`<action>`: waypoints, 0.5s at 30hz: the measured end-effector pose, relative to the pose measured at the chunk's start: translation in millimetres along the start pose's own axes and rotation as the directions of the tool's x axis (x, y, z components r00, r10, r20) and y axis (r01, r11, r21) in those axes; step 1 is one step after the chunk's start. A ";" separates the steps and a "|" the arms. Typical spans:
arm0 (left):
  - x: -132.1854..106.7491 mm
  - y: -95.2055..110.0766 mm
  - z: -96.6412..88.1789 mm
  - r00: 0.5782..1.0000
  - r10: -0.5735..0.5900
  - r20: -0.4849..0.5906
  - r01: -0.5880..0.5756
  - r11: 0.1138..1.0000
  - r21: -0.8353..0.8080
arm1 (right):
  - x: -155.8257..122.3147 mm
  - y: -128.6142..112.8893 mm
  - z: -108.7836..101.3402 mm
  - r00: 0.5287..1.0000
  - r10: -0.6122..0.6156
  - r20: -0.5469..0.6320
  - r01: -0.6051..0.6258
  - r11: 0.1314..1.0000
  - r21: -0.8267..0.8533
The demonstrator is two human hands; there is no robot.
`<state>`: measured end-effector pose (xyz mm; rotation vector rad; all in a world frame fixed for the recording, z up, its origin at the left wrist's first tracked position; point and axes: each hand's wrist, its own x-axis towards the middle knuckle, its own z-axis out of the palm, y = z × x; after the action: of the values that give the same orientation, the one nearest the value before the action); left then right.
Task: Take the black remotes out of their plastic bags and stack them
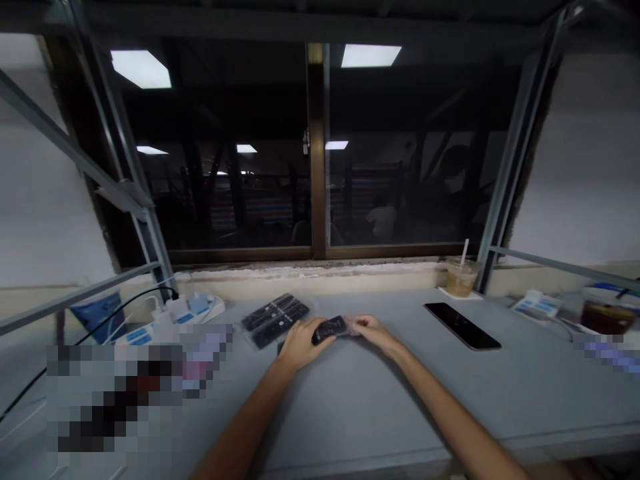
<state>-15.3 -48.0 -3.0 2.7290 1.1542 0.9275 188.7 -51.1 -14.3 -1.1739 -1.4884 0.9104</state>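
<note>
My left hand (302,343) is closed around a small black rectangular piece (330,329) with pale markings, its fingers and thumb along the left end. A clear plastic wrapper (351,326) stretches from the right end of that piece. My right hand (373,332) pinches this plastic between thumb and fingertips. Just beyond my left hand lie several similar flat black pieces (277,319) in clear plastic, side by side on the grey table (345,407). The exact kind of the black piece is too small and blurred to read.
A black phone (462,325) lies to the right, with an iced drink cup (461,277) behind it. Power strips stand at the left (173,320) and far right (537,305), with cables. Metal posts frame a dark window. A pixelated area covers the left foreground.
</note>
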 end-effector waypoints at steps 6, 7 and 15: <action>-2.5 2.3 -0.8 0.989 -0.111 0.093 0.106 0.993 0.058 | -4.1 -3.6 -1.8 0.997 0.069 0.030 -0.068 0.997 -0.040; -2.9 3.1 -0.7 0.987 -0.123 0.102 0.118 0.991 0.058 | -4.2 -3.5 -1.9 0.997 0.076 0.013 -0.076 0.995 -0.060; -4.3 6.5 -1.5 0.983 -0.139 0.123 0.133 0.990 0.052 | -6.0 -6.6 -5.1 0.986 0.149 0.072 -0.145 0.988 -0.058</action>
<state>-14.3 -55.8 -2.3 2.6569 1.3315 0.7103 192.4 -58.6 -8.4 -1.3139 -1.5097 1.0315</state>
